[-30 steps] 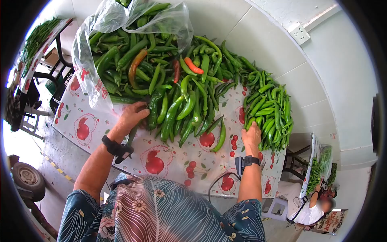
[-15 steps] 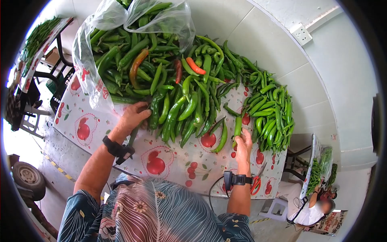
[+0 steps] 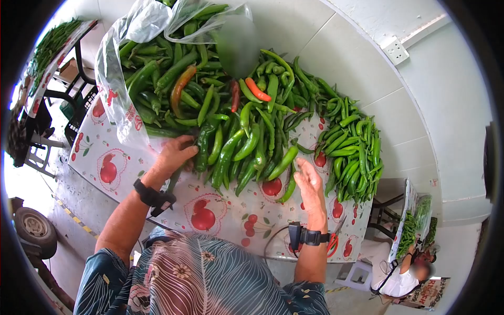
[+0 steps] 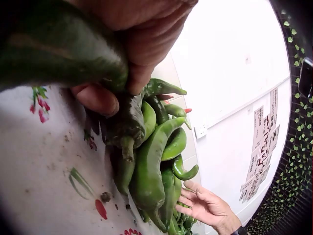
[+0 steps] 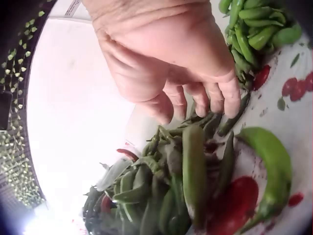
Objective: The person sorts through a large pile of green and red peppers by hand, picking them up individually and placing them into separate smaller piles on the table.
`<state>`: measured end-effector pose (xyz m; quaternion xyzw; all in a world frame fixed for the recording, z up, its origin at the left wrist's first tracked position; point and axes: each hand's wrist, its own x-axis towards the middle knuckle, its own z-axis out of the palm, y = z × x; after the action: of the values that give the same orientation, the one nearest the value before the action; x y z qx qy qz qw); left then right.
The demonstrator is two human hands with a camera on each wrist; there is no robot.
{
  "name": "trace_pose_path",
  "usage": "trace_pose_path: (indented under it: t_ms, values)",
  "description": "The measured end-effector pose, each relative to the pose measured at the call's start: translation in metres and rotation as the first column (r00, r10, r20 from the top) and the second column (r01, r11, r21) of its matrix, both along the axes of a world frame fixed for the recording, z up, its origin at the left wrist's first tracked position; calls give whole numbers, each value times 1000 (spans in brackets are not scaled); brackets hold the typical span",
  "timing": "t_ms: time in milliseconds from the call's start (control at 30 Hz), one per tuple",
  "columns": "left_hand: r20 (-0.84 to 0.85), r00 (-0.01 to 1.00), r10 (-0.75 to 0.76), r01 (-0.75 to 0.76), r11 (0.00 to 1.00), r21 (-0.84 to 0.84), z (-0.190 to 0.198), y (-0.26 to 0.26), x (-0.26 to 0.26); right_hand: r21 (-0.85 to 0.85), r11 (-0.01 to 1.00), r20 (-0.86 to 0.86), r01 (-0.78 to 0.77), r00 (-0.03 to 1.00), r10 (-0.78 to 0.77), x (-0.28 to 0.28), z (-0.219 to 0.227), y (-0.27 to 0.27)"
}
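Note:
My left hand is at the left front of a big heap of green chilli peppers. Its thumb and fingers grip a dark green pepper, which runs back under the palm. Another dark pepper with a short stem lies right at its fingertips. My right hand has its fingers spread and palm turned inward at the heap's right front. Just beyond its fingertips is a light green pepper, apart from the hand in the right wrist view. A curved green pepper lies on the cloth nearby.
A second pile of smaller green peppers lies at the right. A clear plastic bag surrounds the heap's back left. Orange-handled scissors lie near the right wrist. The cloth-covered table meets a tiled wall. Another person sits at the far right.
My right hand has come left from the smaller pile with a light green pepper and let it go at the big heap's front. The left hand has stayed in place.

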<state>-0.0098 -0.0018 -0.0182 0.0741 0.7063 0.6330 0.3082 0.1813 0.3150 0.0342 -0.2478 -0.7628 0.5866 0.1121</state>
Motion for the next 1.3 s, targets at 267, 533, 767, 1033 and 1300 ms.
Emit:
trace_pose_path:
  t_ms: [267, 533, 767, 1033, 1300]
  values:
    - [-26, 999, -30, 30, 999, -33, 10, 0, -1, 522, 853, 254, 15, 952, -172, -28, -33, 93]
    - [-30, 1000, 0, -2, 999, -54, 7, 1, 1, 796, 594, 184, -117, 982, -53, -53, -44, 67]
    - [-28, 999, -25, 22, 996, -82, 12, 1, 0, 545, 838, 133, 38, 983, -131, -47, -6, 86]
    - [-10, 1000, 8, -10, 991, -131, 13, 2, 1, 880, 466, 240, -92, 933, -267, -93, -9, 152]
    - [42, 999, 34, -31, 996, -80, 16, 3, 0, 614, 522, 788, -592, 503, -356, -151, 7, 151]
